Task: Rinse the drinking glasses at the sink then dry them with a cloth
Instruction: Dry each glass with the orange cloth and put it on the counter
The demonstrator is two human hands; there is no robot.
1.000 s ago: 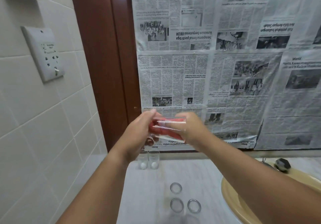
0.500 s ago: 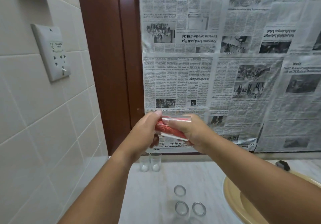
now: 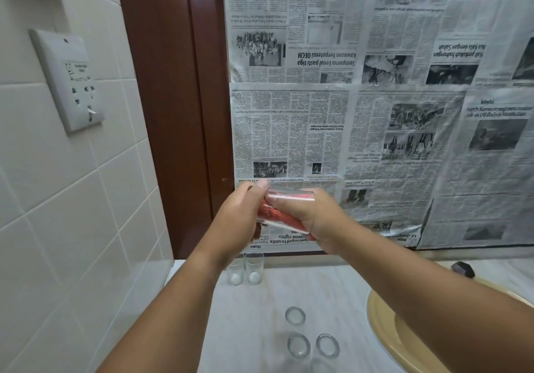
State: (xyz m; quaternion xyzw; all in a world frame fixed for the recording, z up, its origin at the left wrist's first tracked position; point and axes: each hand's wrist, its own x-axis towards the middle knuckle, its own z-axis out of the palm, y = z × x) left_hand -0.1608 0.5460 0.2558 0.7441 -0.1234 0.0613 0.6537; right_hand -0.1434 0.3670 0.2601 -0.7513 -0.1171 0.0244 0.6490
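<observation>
My right hand (image 3: 312, 216) grips a clear drinking glass (image 3: 291, 197) held on its side above the counter. A red cloth (image 3: 274, 216) is stuffed inside the glass. My left hand (image 3: 237, 219) pinches the cloth at the glass's mouth. Two more glasses (image 3: 245, 270) stand upright at the back of the counter, just below my left wrist. Three glasses (image 3: 297, 343) stand near the front, seen from above as rings. The yellow sink (image 3: 384, 323) lies at the right, partly hidden by my right forearm.
Newspaper (image 3: 375, 112) covers the surface behind the white marble counter (image 3: 260, 314). A dark wooden frame (image 3: 173, 112) runs down its left side. A wall socket (image 3: 69, 80) sits on the tiled left wall. A dark tap knob (image 3: 463, 268) shows behind the sink.
The view has shifted slightly right and up. My hands stay in place while the cloth is worked inside the glass; the glass has turned a little.
</observation>
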